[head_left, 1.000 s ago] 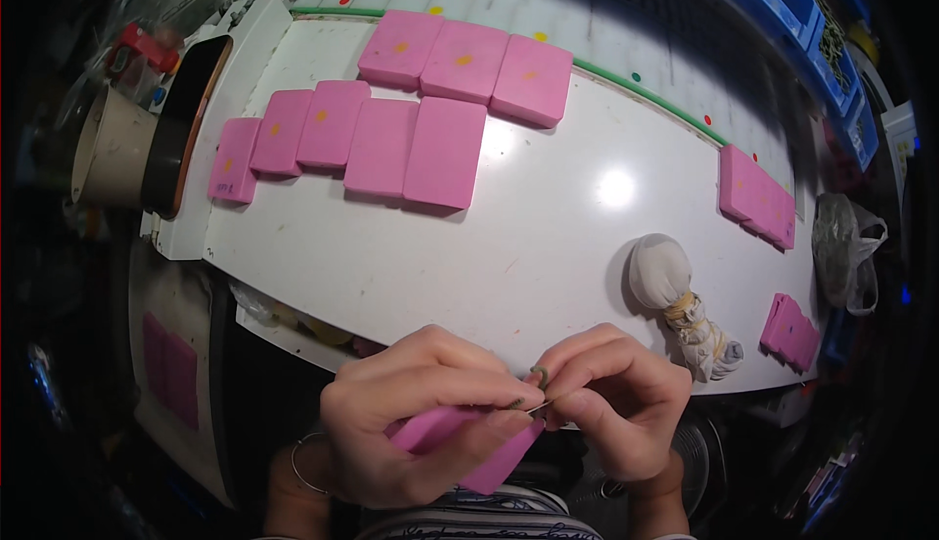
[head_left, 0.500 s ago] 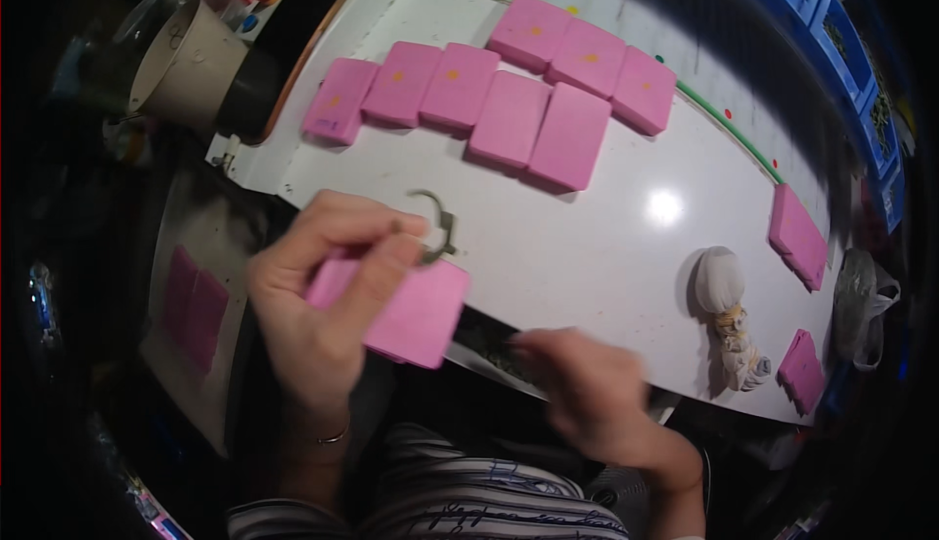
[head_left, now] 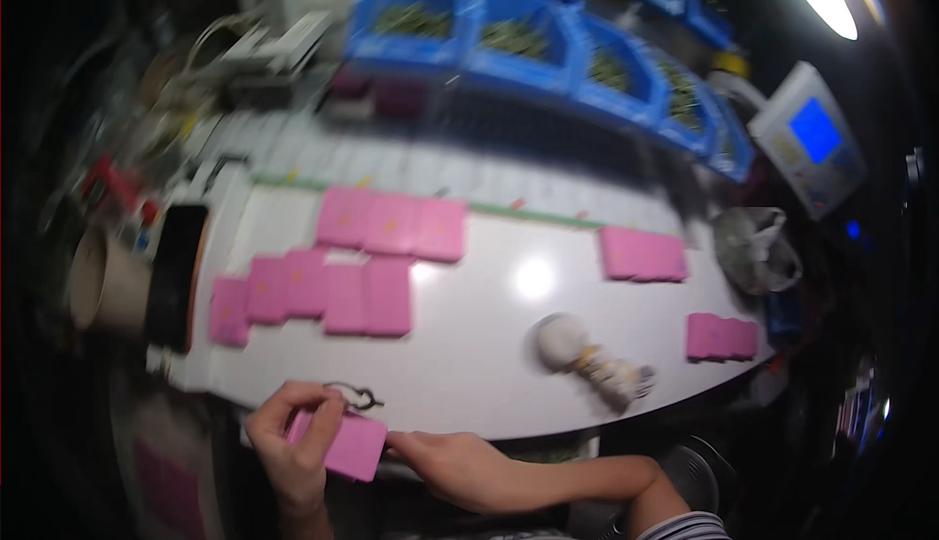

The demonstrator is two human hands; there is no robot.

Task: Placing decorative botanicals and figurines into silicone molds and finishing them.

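Observation:
Near the table's front edge, my left hand (head_left: 301,445) pinches a thin dark open ring with a small side piece (head_left: 364,397), perhaps metal, between thumb and finger. The same hand also holds a flat pink block (head_left: 357,447), partly covered by the fingers. My right hand (head_left: 445,464) is at the block's right edge, its thumb and fingers pressed together. Whatever may be between those fingertips is too small and blurred to make out.
Several pink blocks (head_left: 389,295) lie in two rows on the white table (head_left: 479,374). More pink blocks (head_left: 644,253) sit at the right. A knobbed, cloth-wrapped tool (head_left: 562,341) lies mid-right. Blue bins (head_left: 411,51) line the back. Left stand a phone (head_left: 178,276) and beige cup (head_left: 93,281).
The view has tilted up and turned, bringing the blue bins and a lamp into sight. My right hand has come to the pink block's edge. My left hand keeps its hold.

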